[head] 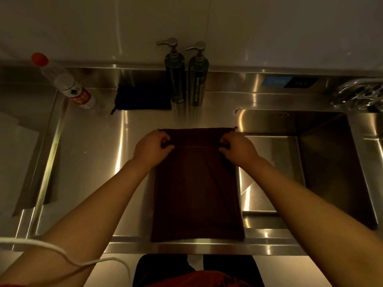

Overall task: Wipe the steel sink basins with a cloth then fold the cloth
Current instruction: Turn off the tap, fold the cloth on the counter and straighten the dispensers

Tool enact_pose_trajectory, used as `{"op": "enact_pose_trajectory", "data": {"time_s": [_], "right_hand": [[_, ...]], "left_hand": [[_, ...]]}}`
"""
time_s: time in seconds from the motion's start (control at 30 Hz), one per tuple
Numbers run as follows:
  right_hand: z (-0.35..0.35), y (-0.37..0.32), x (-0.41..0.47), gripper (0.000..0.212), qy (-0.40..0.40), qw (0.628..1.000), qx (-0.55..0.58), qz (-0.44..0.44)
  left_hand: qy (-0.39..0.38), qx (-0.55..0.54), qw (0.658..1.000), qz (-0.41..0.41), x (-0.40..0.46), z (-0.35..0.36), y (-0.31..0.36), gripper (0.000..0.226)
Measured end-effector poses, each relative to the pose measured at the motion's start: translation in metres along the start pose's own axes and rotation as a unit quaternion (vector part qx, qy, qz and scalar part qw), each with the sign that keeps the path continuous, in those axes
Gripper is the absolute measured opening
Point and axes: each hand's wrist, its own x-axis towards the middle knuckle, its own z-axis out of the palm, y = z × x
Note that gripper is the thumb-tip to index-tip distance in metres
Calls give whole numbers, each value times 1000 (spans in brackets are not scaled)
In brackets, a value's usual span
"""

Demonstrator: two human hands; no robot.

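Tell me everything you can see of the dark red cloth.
The cloth is dark maroon, soft, towel-like fabric with a stitched hem line near its far end. It lies flat on the steel counter between the basins, its near edge at the counter's front lip and its right edge along the right basin. The left hand and right hand each pinch a side near the far end, where a fold seems under way.

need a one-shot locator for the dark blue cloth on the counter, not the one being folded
Start at the steel counter left of the sink basin and go to its back edge by the wall. The dark blue cloth lies flat there, between the red-capped clear bottle and two dark pump bottles. Unlike the maroon cloth, no hand touches it.
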Motion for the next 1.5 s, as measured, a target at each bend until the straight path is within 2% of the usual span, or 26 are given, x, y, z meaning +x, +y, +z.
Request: {"op": "enact_pose_trajectory", "data": {"time_s": [0.07,0.13,0.27,0.37,0.53,0.77,0.97,1.13,1.27,1.5], "right_hand": [[8,5,-7,36,-19,999,-14,21],[14,9,-12,35,-21,999,-19,40],[16,14,-17,20,0,998,-20,55],[15,15,-17,11,-1,998,0,57],[14,16,-14,29,-3,998,5,65],[6,16,-9,23,47,996,-50,56],[8,13,-18,22,77,987,-141,0],[15,8,-25,21,105,993,-48,32],[11,11,-7,17,133,982,82,107],[1,15,27,12,53,995,-32,77]], "left_hand": [[-65,49,997,-2,-13,4,-2,50],[-87,76,993,0,-25,8,-8,51],[-32,42,999,-14,-33,15,-13,33],[-22,33,998,-41,-30,13,-13,27],[1,29,999,-45,-22,6,-13,24],[4,34,998,-49,-15,7,-15,27],[1,22,998,-56,-15,9,-19,26],[2,14,998,-64,-14,9,-20,25],[-5,26,998,-57,-13,8,-17,25],[-2,26,998,-60,-9,7,-14,24]]}}
